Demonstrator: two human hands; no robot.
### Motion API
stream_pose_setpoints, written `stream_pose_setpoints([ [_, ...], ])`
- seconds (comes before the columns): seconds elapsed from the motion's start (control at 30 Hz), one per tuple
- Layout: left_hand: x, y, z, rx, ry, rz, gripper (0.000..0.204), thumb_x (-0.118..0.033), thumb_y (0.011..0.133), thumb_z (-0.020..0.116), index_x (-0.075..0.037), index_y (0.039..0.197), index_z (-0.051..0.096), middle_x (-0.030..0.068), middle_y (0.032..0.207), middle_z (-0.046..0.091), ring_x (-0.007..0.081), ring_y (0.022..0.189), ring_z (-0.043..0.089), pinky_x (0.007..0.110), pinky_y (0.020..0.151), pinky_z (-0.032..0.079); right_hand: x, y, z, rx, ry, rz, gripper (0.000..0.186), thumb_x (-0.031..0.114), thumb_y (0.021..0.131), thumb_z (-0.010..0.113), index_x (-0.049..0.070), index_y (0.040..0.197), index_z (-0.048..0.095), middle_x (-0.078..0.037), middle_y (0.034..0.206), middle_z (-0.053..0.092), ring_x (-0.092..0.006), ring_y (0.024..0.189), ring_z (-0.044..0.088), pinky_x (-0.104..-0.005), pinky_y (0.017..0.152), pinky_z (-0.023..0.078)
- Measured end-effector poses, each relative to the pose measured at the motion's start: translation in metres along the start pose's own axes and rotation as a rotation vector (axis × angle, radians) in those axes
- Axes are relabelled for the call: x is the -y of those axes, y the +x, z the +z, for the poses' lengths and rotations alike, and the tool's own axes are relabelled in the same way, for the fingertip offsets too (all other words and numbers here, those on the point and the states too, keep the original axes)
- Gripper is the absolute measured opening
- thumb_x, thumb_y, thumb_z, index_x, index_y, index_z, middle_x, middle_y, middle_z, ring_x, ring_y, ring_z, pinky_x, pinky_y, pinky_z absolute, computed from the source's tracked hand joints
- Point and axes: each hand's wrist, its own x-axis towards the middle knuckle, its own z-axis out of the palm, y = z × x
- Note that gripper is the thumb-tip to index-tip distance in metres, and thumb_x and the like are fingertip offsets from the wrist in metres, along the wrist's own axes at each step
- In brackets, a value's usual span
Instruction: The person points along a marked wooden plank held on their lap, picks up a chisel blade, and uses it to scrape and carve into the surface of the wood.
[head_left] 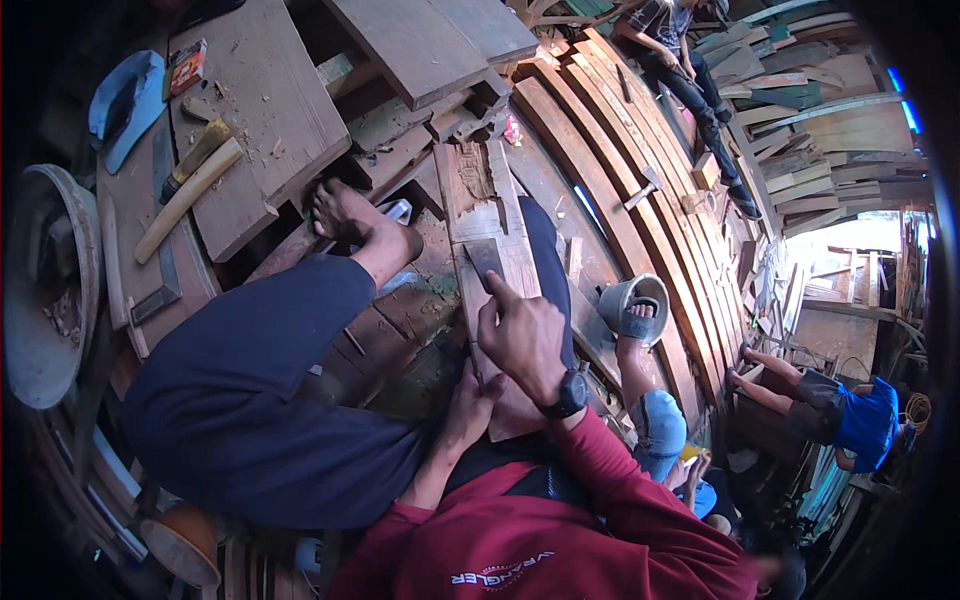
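Note:
A long wooden board lies lengthwise over my leg, with a rough hollow carved into its far end. My left hand is closed around the board's near left edge, its fingers partly hidden. Over the middle of the board is my right hand, with a dark watch on the wrist. Its index finger stretches onto a dark, flat, blade-like piece lying against the wood, and the other fingers curl under. How far that piece runs into the right hand is hidden.
At the left, a wooden-handled tool, a metal square and a blue cap lie on planks. A white basin stands farther left. A hammer rests on long curved timbers at the right. Other people sit and stand nearby.

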Motion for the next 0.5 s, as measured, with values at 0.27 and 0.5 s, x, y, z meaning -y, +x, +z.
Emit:
stream_pose_setpoints([
  [0.27, 0.009, -0.002, -0.002, -0.007, 0.028, 0.002, 0.080, -0.007, 0.083, 0.052, 0.001, 0.157, 0.021, 0.0278, 0.147, 0.046, 0.0338, 0.137, 0.048, 0.039, 0.113, 0.038, -0.016, -0.022, 0.036, 0.037, 0.023, -0.106, 0.055, 0.025, 0.094, 0.055, 0.003, 0.144, 0.051, -0.023, 0.063, 0.064, -0.0378, 0.056, 0.065, -0.0482, 0.056, 0.050],
  [0.5, 0.007, 0.001, 0.000, -0.083, -0.002, -0.005, 0.074, -0.012, 0.086, 0.056, 0.007, 0.152, 0.027, 0.0288, 0.146, 0.046, 0.0341, 0.139, 0.045, 0.039, 0.114, 0.037, -0.009, -0.009, 0.029, 0.046, 0.074, -0.062, 0.053, 0.026, 0.094, 0.055, 0.013, 0.145, 0.053, -0.025, 0.068, 0.066, -0.0398, 0.060, 0.066, -0.0503, 0.060, 0.052],
])
